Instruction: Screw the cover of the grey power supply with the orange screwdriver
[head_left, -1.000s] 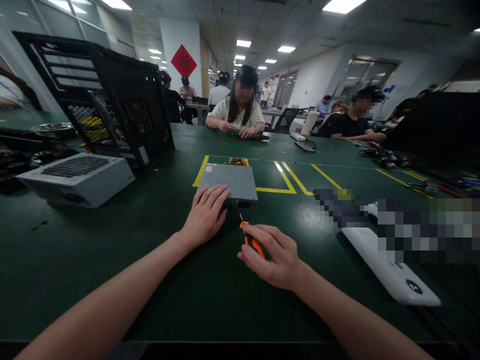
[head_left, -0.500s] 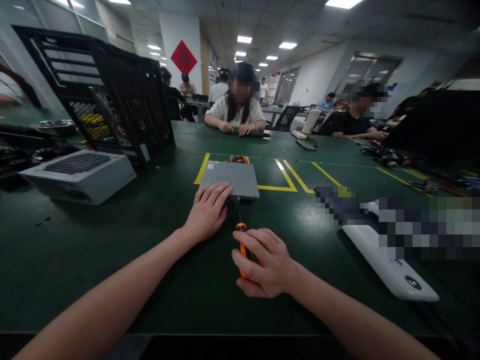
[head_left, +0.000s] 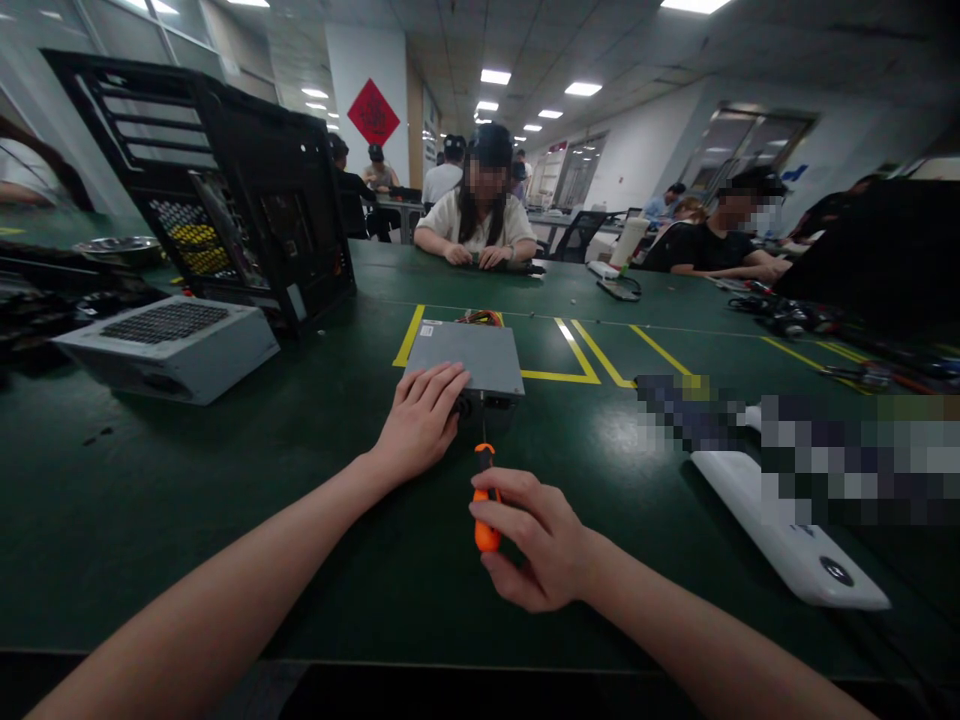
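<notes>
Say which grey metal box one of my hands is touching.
The plain-topped box straight ahead, under your left hand. The mesh-topped box by the black computer case has no hand on it.

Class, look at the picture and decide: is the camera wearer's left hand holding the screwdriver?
No, the right hand holds the screwdriver, while the left hand lies on the grey metal box.

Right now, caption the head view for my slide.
Left hand resting on a gray power supply, right hand pointing an orange-and-black screwdriver at its near side.
</notes>
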